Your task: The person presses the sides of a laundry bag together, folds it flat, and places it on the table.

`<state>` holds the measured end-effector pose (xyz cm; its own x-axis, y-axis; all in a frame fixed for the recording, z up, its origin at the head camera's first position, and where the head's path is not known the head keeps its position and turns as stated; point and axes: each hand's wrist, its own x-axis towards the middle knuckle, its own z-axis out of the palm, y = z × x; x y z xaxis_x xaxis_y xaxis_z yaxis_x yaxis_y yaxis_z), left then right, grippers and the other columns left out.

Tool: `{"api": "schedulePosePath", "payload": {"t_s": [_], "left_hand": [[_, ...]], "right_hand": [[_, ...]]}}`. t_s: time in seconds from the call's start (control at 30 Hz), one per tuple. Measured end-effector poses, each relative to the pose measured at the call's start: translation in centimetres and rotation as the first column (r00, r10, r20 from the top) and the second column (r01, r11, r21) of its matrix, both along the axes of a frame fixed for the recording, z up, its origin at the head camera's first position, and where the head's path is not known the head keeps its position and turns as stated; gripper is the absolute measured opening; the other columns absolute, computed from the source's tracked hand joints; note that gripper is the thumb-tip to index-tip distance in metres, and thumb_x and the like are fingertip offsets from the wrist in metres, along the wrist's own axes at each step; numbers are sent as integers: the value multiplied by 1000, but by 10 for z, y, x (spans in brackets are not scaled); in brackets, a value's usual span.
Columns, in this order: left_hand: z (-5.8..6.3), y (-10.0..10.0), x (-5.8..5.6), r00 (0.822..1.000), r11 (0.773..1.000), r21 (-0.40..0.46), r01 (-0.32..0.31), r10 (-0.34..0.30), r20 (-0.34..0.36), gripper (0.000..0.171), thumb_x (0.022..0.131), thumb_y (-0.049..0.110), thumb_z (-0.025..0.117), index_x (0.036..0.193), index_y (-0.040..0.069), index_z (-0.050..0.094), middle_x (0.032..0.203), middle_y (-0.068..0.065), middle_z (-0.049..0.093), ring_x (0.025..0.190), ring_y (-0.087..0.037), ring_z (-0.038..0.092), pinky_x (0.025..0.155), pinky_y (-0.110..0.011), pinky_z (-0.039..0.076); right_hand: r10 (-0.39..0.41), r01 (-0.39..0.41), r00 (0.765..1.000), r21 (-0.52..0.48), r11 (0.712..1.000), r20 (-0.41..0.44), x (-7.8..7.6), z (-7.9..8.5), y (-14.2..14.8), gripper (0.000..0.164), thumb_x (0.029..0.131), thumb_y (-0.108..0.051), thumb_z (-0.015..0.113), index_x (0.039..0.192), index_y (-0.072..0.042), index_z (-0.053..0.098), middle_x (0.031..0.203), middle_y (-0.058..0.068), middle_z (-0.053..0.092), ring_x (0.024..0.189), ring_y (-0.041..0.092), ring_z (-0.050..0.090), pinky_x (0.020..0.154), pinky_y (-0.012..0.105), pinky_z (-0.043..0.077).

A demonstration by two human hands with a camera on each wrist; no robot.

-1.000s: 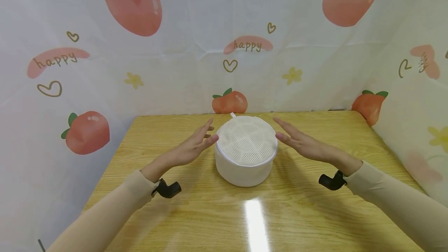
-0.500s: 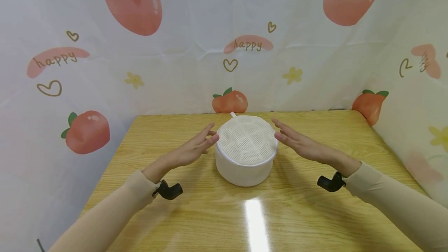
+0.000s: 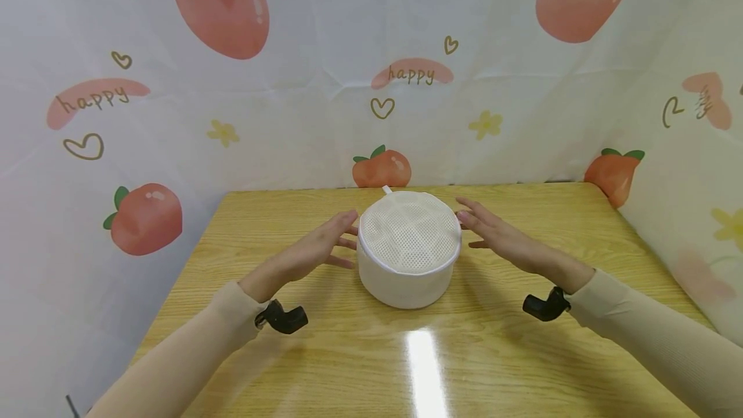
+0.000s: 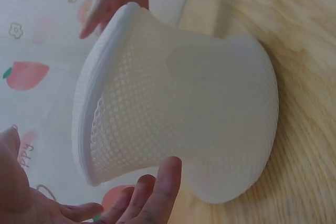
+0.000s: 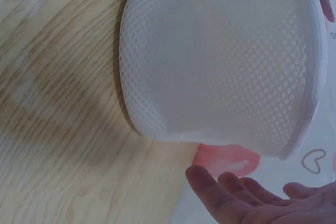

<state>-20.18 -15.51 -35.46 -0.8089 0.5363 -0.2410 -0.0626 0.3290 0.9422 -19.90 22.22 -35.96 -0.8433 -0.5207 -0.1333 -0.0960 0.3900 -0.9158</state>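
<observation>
A round white mesh laundry bag (image 3: 409, 244) stands upright on the wooden table (image 3: 278, 353), with a small white tab at its back rim. My left hand (image 3: 307, 252) is at the bag's left side, its fingers spread and loosely extended. In the left wrist view, one fingertip comes close to the mesh wall; whether it touches, I cannot tell. On the opposite side, my right hand (image 3: 513, 244) faces the bag with relaxed fingers. The right wrist view shows a gap between those fingers (image 5: 207, 184) and the bag's wall. Neither hand grips anything.
A white cloth (image 3: 325, 37) printed with fruit, hearts and "happy" hangs behind the table and along its sides. Black curved pieces (image 3: 284, 317) are fixed at both wrists. A bright light reflection lies on the table in front of the bag.
Both hands have turned slightly at the wrist, and more of their lower fingers now shows beside the bag. The bag stays in place.
</observation>
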Motion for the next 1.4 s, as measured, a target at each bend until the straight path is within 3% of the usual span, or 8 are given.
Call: {"api": "schedulePosePath", "payload": {"t_s": [0.13, 0.23, 0.43, 0.57, 0.9, 1.1, 1.27, 1.4], "left_hand": [[-1, 1, -1, 997, 998, 51, -41, 37, 67, 78, 106, 67, 37, 163, 14, 27, 151, -19, 41, 135, -39, 50, 98, -55, 56], [-2, 3, -1, 993, 994, 94, -57, 47, 112, 78, 107, 65, 39, 164, 14, 25, 154, -20, 39, 137, -42, 48, 97, -55, 56], [-9, 8, 0, 982, 984, 164, -73, 42, 186, 70, 109, 61, 36, 162, 15, 31, 155, -22, 37, 141, -45, 43, 96, -57, 55], [-15, 11, 1, 972, 963, 253, -90, 30, 231, 67, 111, 57, 35, 161, 12, 32, 154, -22, 37, 137, -44, 45, 97, -58, 54], [-26, 14, 3, 967, 932, 342, -120, 32, 251, 67, 112, 54, 35, 157, 3, 38, 148, -21, 43, 125, -34, 56, 105, -49, 52], [-34, 14, 6, 966, 951, 267, -155, 89, 243, 69, 111, 57, 34, 158, 6, 37, 156, -18, 42, 134, -35, 51, 114, -55, 42], [-38, 16, 8, 960, 944, 284, -171, 94, 263, 63, 112, 51, 40, 160, 10, 37, 161, -18, 37, 141, -41, 43, 108, -60, 46], [-44, 17, 9, 955, 923, 333, -192, 97, 281, 60, 112, 47, 41, 160, 11, 37, 161, -20, 38, 140, -42, 47, 102, -59, 51]], "right_hand": [[-27, 28, 999, -47, 999, 22, -3, -1, -1, 67, 114, -45, 32, 168, -13, 9, 161, 26, 30, 148, 48, 32, 110, 62, 44], [-32, 39, 997, -98, 994, 68, -6, -3, -3, 69, 114, -46, 33, 168, -9, 8, 160, 27, 29, 146, 50, 32, 105, 58, 49], [-18, 51, 986, -195, 979, 168, -10, -11, -8, 72, 114, -48, 32, 167, -6, 7, 159, 29, 27, 146, 50, 33, 104, 59, 50], [19, 33, 978, -245, 969, 208, -12, -17, -10, 69, 114, -48, 28, 166, -6, 12, 160, 29, 31, 145, 46, 37, 104, 59, 50], [62, 60, 947, -363, 930, 315, -17, -26, -11, 73, 113, -52, 25, 166, -4, 9, 169, 25, 20, 152, 42, 29, 105, 56, 50], [96, 64, 933, -422, 904, 347, -16, -31, -11, 72, 114, -51, 21, 166, -3, 7, 170, 25, 15, 144, 29, 40, 103, 48, 53], [103, 66, 928, -431, 900, 357, -17, -36, -13, 76, 114, -51, 23, 165, -1, -1, 170, 27, 13, 149, 33, 32, 104, 47, 53], [101, 67, 926, -422, 904, 363, -18, -40, -14, 76, 114, -52, 26, 165, -2, 0, 166, 26, 23, 140, 26, 44, 102, 47, 53]]}}
